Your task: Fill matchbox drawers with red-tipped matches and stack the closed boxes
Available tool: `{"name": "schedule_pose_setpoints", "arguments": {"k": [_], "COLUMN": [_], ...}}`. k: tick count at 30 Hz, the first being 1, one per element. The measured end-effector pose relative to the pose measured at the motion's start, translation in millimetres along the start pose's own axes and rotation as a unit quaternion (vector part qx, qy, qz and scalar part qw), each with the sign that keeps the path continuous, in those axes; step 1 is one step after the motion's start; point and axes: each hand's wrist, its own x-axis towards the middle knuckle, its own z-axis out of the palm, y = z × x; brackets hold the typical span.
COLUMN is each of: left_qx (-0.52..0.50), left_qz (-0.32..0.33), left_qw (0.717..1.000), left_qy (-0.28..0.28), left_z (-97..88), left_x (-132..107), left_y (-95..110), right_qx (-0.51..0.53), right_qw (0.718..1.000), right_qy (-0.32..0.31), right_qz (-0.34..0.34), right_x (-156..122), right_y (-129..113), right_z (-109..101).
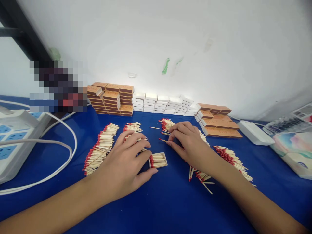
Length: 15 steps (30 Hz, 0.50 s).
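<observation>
My left hand (pixel 130 159) curves around the left end of a small white matchbox tray (pixel 167 160), thumb at its near side and index finger at its far left corner. Red-headed matches (pixel 159 160) lie side by side in the tray, heads to the left. To the right and farther back, my right hand (pixel 186 139) pinches a single match (pixel 162 140) between thumb and fingertips, its red head pointing left. Under and behind this hand spreads a pile of loose matches (pixel 167 124), partly hidden. Another heap of matches (pixel 133 127) lies behind my left fingers.
Matches form further rows at left (pixel 102 146) and right (pixel 234 161) on the blue tabletop (pixel 156 208). Along the wall stand stacked brown matchboxes (pixel 110 97), white trays (pixel 162 104) and more brown boxes (pixel 219 122). Power strip (pixel 14 139) and white cables (pixel 73 139) occupy the left; a tissue pack (pixel 292 152), right.
</observation>
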Motion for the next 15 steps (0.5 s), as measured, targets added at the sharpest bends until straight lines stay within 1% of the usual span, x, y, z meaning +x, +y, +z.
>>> {"name": "schedule_pose_setpoints", "arguments": {"k": [9, 12, 15], "left_qx": [0.002, 0.002, 0.005], "left_qz": [0.002, 0.002, 0.002], "left_qw": [1.000, 1.000, 1.000], "left_qy": [0.002, 0.000, 0.002], "left_z": [0.6, 0.6, 0.0], "left_x": [-0.3, 0.0, 0.5], "left_y": [0.1, 0.0, -0.2], "right_qx": [0.033, 0.047, 0.033], "right_qw": [0.999, 0.999, 0.999], "right_qy": [0.003, 0.002, 0.008], "right_qz": [0.012, 0.007, 0.006], "right_x": [0.7, 0.6, 0.0], "right_y": [4.4, 5.5, 5.3], "right_z": [1.7, 4.4, 6.9]}}
